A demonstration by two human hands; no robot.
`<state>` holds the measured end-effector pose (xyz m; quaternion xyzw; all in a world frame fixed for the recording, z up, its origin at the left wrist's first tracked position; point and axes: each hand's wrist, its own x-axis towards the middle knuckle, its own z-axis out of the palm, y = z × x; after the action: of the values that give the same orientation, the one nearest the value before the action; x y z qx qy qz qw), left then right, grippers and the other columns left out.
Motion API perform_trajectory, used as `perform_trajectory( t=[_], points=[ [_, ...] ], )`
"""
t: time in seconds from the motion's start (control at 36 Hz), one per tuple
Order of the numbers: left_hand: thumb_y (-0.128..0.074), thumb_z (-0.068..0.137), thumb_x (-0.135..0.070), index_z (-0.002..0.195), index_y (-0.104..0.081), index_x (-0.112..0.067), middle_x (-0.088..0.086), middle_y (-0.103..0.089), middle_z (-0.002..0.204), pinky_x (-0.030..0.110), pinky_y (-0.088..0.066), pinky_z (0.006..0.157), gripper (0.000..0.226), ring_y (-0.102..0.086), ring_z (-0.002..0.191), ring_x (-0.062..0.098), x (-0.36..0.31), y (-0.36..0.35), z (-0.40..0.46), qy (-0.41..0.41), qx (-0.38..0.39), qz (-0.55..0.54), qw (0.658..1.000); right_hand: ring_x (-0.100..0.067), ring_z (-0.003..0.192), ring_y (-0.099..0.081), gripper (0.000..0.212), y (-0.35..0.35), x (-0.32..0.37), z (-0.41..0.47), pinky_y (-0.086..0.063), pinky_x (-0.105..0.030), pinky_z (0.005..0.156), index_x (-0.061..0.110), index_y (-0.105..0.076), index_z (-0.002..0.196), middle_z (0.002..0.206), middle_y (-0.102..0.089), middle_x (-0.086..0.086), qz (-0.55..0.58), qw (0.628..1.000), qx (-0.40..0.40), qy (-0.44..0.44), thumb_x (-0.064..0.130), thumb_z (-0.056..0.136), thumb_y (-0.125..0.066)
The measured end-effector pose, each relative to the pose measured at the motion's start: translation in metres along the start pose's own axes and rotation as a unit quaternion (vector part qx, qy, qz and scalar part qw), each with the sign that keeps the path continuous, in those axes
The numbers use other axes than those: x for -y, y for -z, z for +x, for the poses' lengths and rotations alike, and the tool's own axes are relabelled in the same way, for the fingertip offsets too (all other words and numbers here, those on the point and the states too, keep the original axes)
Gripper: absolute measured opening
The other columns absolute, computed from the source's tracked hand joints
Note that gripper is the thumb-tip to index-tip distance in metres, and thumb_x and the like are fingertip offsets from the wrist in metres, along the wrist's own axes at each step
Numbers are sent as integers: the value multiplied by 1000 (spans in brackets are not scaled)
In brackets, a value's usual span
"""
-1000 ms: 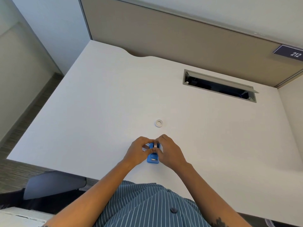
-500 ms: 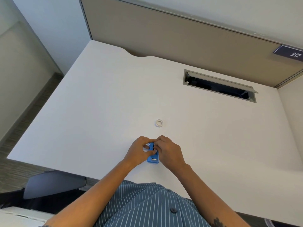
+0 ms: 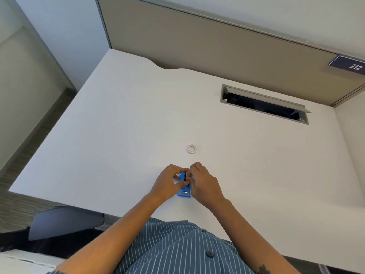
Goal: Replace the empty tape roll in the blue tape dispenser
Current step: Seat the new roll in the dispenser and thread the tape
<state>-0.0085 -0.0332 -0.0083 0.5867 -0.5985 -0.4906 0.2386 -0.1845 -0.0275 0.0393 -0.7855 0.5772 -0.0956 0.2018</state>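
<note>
A small blue tape dispenser (image 3: 185, 191) lies on the white desk (image 3: 122, 123) near its front edge, its metal cutter end toward me. My left hand (image 3: 169, 182) grips its left side, thumb and fingers pinched over the top. My right hand (image 3: 203, 182) closes on its right side, fingertips at the dispenser's slot; whether a roll sits inside is hidden by the fingers. A small white tape ring (image 3: 191, 149) lies flat on the desk a short way beyond both hands, touched by neither.
A grey cable hatch (image 3: 263, 104) stands open in the desk at the back right. A beige partition (image 3: 217, 48) with a "212" sign (image 3: 350, 65) bounds the far side. A dark chair part (image 3: 65, 221) sits below the desk's front left edge.
Both hands stay on the dispenser; the fingers have shifted slightly over its top, and the white piece seen between the fingertips a second ago is no longer visible.
</note>
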Motion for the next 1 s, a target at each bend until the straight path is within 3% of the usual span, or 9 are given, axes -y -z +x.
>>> perform_trajectory(
  t=[0.14,0.39,0.56,0.69,1.0],
  points=[
    [-81,90,-31,127,-66,-35,-13,-59,124,9,-47,76,41,-65,91,1,-1,0,0,0,2,7,1000,-15,80,-49,7,3,3,0,-52,-37,55,15,-54,95,100,-51,4,8,1000,-5,-6,10,100,-56],
    [-84,87,-31,128,-69,-29,-7,-63,125,11,-50,79,44,-68,95,9,0,0,0,4,1,16,1000,-17,89,-56,13,14,8,1,-55,-38,68,19,-56,108,107,-57,6,48,998,7,-36,13,97,-62],
    [-87,83,-27,132,-67,-24,-4,-63,128,10,-51,77,53,-70,97,12,3,0,2,13,6,18,1000,-14,112,-57,35,17,6,1,-56,-36,84,25,-57,127,123,-60,10,79,995,35,-49,21,94,-69],
    [-87,84,-23,142,-57,-29,-10,-60,133,14,-53,80,66,-70,102,15,4,1,-1,20,3,-1,1000,-14,129,-52,53,18,7,1,-50,-32,97,29,-52,142,140,-59,10,81,993,68,-59,25,95,-74],
    [-78,89,-10,144,-52,-28,-4,-58,142,4,-52,71,63,-69,98,9,8,3,-1,15,21,18,1000,-18,132,-52,58,15,9,1,-54,-37,96,26,-50,148,142,-61,6,48,995,72,-47,18,95,-71]
  ],
)
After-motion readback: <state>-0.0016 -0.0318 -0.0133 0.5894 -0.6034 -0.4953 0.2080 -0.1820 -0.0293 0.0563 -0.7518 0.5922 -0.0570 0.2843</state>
